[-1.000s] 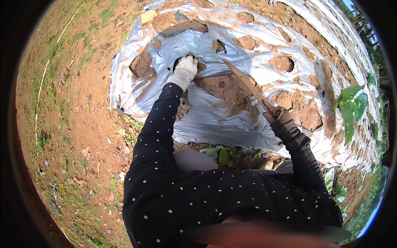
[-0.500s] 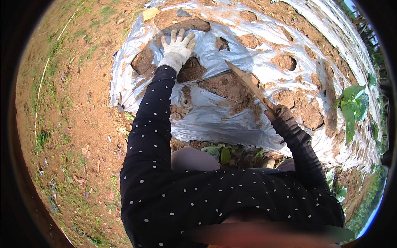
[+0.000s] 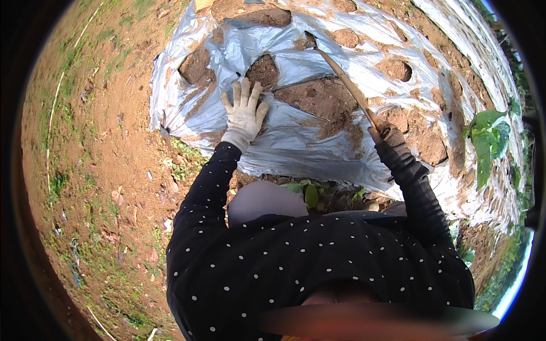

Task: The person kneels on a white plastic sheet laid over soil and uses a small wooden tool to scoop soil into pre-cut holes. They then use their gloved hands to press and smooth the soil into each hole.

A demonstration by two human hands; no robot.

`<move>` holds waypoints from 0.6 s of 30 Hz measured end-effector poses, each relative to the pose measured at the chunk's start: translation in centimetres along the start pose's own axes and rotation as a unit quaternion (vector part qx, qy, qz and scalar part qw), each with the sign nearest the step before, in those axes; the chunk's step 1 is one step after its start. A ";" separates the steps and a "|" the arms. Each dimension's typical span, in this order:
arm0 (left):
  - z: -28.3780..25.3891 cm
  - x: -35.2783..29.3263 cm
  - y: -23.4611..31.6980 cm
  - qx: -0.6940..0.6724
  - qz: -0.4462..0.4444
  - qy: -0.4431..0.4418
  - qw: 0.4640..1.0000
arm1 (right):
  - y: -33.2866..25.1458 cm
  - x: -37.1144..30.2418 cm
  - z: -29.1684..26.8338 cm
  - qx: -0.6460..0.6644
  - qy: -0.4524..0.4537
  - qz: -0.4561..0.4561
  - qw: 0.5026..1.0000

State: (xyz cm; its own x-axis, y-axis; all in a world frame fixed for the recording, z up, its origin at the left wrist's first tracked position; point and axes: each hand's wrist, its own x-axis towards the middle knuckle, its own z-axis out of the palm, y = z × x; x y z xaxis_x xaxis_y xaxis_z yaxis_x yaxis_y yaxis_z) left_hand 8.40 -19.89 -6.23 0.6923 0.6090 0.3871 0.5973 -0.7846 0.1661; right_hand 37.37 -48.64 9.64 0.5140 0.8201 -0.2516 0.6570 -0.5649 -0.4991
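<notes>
My left hand, in a pale work glove, rests on silver plastic sheeting with its fingers spread. Just beyond its fingertips, brown soil shows through a hole in the sheeting. To the right, my right hand, in a dark glove, is closed round the near end of a long brown blade-shaped tool. The tool slants away to the far left, its tip close to a small dark hole. Whether it is metal or wood I cannot tell. A wide patch of bare soil lies between my hands.
Several more soil-filled holes dot the sheeting, one a large opening at the far side. A leafy green plant grows at the right. Reddish ground with sparse weeds and a pale line spreads along the left. My knee is near the sheeting's front edge.
My left hand has slid toward me over the sheeting, from the far opening to below the nearer hole. The tool in my right hand has swung slightly, its tip now farther away.
</notes>
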 end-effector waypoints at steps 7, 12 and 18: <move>-0.9 -14.8 1.7 -0.042 0.051 0.026 0.997 | 1.1 0.7 0.4 0.017 -0.040 -0.001 0.999; -3.3 -9.9 3.2 -0.048 0.065 -0.002 0.997 | 1.9 0.5 0.1 0.028 -0.039 -0.061 0.997; -6.1 -3.4 4.4 -0.174 0.142 0.026 0.974 | 0.9 -1.0 -7.3 -0.199 -0.127 -0.003 0.972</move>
State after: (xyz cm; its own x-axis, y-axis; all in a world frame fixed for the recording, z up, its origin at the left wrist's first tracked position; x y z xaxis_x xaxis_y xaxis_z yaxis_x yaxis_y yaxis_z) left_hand 6.23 -26.07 -1.32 0.7826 0.3613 0.5070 0.2046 -0.9184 0.3388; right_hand 41.43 -50.62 15.47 0.3898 0.7917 -0.4705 0.8472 -0.5085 -0.1538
